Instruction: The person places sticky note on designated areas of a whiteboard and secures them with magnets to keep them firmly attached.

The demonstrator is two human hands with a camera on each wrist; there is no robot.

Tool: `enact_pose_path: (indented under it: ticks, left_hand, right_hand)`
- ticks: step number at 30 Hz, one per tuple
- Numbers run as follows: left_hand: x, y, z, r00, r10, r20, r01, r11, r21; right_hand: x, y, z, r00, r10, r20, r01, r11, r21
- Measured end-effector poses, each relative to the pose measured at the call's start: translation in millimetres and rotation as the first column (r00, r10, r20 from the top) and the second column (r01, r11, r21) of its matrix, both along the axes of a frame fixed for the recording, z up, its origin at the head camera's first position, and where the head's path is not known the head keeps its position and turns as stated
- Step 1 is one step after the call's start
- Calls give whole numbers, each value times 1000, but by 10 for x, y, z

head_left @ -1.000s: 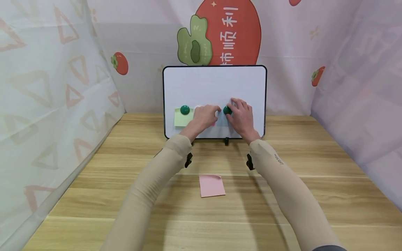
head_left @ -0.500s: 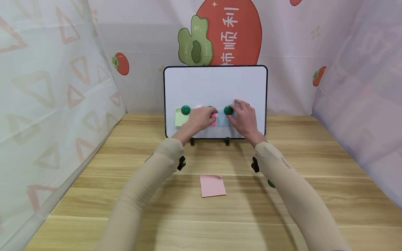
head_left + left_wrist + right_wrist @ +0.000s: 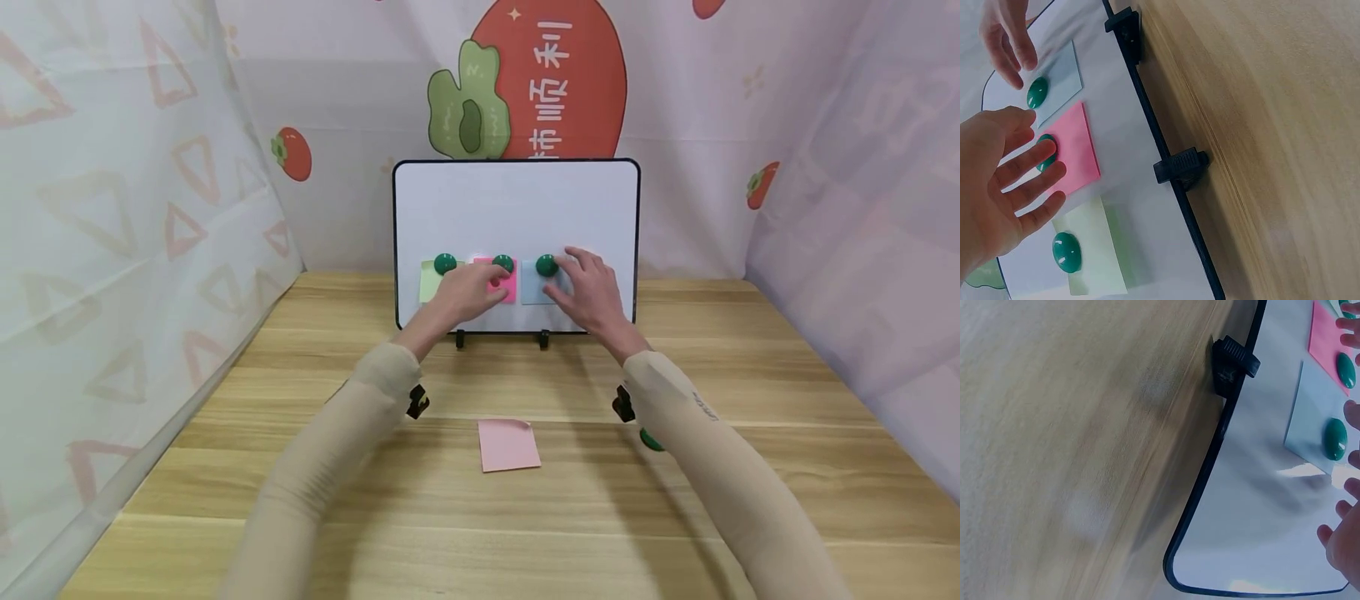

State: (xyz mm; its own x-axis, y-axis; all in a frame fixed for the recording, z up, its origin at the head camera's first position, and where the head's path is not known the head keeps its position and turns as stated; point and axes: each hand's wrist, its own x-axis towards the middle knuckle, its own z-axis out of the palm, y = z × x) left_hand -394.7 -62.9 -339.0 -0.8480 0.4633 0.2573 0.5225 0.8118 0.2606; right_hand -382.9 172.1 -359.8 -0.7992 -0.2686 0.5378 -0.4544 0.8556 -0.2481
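My left hand (image 3: 467,293) hovers before the whiteboard (image 3: 517,208), fingers loosely bent and holding nothing. Behind its fingertips is a bright pink sticky note (image 3: 1079,150) with a round green magnet (image 3: 502,264) at its top. To the left, a pale green sticky note (image 3: 1094,250) bears another green magnet (image 3: 1067,252); the hand partly covers this note in the head view. My right hand (image 3: 596,296) is spread beside a light blue sticky note (image 3: 534,290) and its green magnet (image 3: 1335,439). In the left wrist view, its fingers stand apart from that magnet.
On the wooden table (image 3: 570,533) lies a pale pink sticky note (image 3: 509,446) with a curled top edge. Another green magnet (image 3: 651,440) is partly hidden by the right sleeve. Black feet (image 3: 1182,169) support the board's lower edge. Patterned cloth hangs behind and at both sides.
Both hands have drawn back from the board and apart. The right fingers have left the magnet on the blue note. The pink note's magnet and the table magnet have come into view.
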Motion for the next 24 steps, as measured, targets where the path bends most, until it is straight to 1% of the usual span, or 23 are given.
enact_pose_path:
  ticks: [6, 12, 15, 20, 24]
  left_hand:
    - [88, -110, -9, 999, -1, 33, 1, 1000, 2]
    - [186, -189, 4, 997, -27, 70, 27, 1000, -1]
    - [241, -218, 3, 995, -38, 91, 38, 999, 0]
    - [325, -246, -11, 992, -54, 115, 51, 998, 22]
    - [356, -265, -59, 991, -45, 129, 40, 999, 36]
  right_hand:
    - [77, 38, 4, 999, 18, 46, -18, 1000, 4]
    - [141, 53, -11, 995, 16, 95, -16, 1000, 2]
    - [177, 50, -6, 993, 27, 113, -26, 1000, -6]
    - [271, 74, 4, 986, 70, 151, -69, 998, -16]
    - [353, 130, -39, 978, 112, 177, -112, 994, -8]
